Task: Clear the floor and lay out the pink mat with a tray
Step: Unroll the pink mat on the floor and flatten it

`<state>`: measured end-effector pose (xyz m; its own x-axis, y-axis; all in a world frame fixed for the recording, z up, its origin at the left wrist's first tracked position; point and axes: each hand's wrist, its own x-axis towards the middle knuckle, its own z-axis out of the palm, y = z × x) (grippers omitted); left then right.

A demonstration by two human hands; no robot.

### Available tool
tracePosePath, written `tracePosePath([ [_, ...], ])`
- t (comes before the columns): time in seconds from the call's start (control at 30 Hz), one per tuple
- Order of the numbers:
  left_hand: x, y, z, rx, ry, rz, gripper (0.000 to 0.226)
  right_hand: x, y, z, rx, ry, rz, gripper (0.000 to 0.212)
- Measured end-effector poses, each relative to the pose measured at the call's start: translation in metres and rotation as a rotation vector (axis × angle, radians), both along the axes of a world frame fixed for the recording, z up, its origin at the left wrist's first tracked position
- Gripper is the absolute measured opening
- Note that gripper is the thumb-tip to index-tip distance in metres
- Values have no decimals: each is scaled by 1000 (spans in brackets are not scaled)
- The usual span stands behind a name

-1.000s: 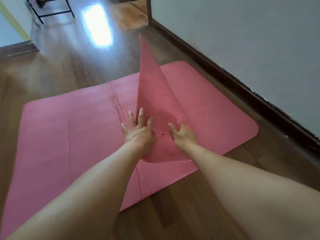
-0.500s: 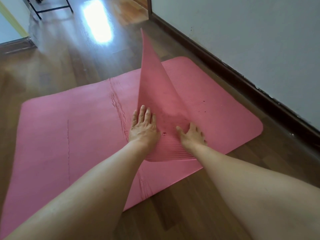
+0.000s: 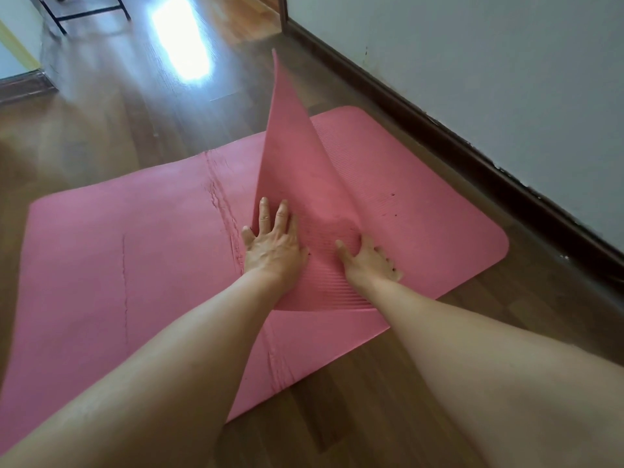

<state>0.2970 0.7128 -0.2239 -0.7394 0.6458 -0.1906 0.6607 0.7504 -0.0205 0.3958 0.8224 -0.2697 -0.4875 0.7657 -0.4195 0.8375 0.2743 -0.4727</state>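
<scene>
Mat [image 3: 118, 251], pink, spread on wooden floor [image 3: 101, 136] beside dark baseboard [image 3: 439, 140], one flap [image 3: 290, 157] standing up near the middle. Left hand [image 3: 271, 244] open, fingers straight, pressed flat at foot of flap. Right hand [image 3: 368, 261] open too, fingers spread on ribbed face just beside.

I see a grey wall [image 3: 472, 79] on the right, with a dark baseboard [image 3: 456, 152] along its foot. Far left, black frame legs [image 3: 88, 14] stand near bright glare [image 3: 180, 45].
</scene>
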Motion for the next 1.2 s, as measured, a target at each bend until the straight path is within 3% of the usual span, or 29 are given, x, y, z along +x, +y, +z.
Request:
tracePosePath([
  [0.23, -9, -13, 15, -47, 90, 81, 60, -14, -3, 22, -1, -12, -49, 86],
  [0.37, -18, -26, 28, -64, 204, 69, 63, -30, -15, 30, -30, -19, -73, 83],
  [0.57, -21, -48, 46, -82, 264, 26, 51, -41, -44, 37, -148, 109, -88, 94],
  [0.73, -26, -75, 57, -53, 268, 71, 50, -43, -71, 48, -57, 78, -83, 94],
  [0.97, -36, -126, 57, -73, 140, 161, 74, -54, -97, 68, 0, 86, 10, 90],
  [1.2, -38, -151, 36, -130, -5, 330, 78, -62, -118, 71, -45, 191, 61, 70],
])
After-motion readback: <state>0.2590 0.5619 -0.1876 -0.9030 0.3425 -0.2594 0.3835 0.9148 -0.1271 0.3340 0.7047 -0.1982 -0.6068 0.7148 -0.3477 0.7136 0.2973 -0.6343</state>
